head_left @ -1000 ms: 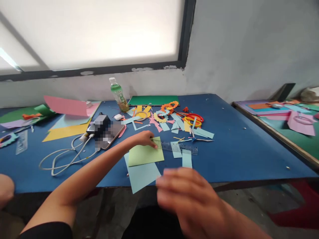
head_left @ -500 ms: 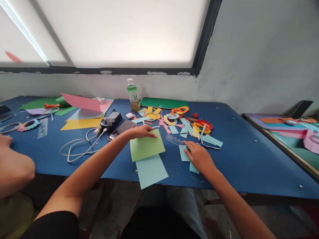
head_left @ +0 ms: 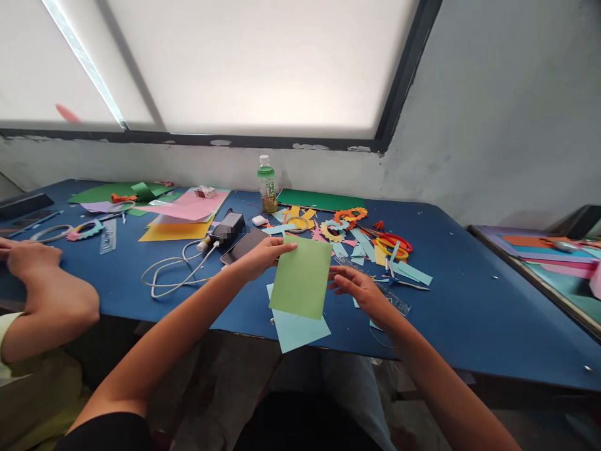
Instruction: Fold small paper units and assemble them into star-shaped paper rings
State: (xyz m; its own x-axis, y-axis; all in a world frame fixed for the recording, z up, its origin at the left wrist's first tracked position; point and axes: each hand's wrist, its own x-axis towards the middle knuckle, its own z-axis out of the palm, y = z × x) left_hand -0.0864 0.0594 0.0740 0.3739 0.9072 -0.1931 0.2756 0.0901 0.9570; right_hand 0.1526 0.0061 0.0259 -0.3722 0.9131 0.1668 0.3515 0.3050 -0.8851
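Note:
My left hand (head_left: pixel 270 255) pinches the upper left corner of a light green sheet of paper (head_left: pixel 300 279), which is raised off the table. Beneath it, a light blue sheet (head_left: pixel 300 332) juts a little over the table's front edge. At the green sheet's right edge is my right hand (head_left: pixel 354 287), its fingers apart and curved; whether they touch the paper I cannot tell. A clear ruler (head_left: pixel 399 302) lies on the table, partly hidden behind my right hand.
Paper scraps, a blue-handled pair of compasses (head_left: pixel 406 284) and red-and-yellow scissors (head_left: pixel 392 245) lie to the right. Behind stands a green-capped bottle (head_left: pixel 267 186). A phone (head_left: pixel 244 245), a black box (head_left: pixel 228 228) and a white cable (head_left: pixel 162 293) lie left. Another person's arm (head_left: pixel 56 294) rests at far left.
My left hand has lifted and turned the green sheet more upright. My right hand has left the ruler and moved left to the sheet's edge. The ruler now lies farther right and nearer me.

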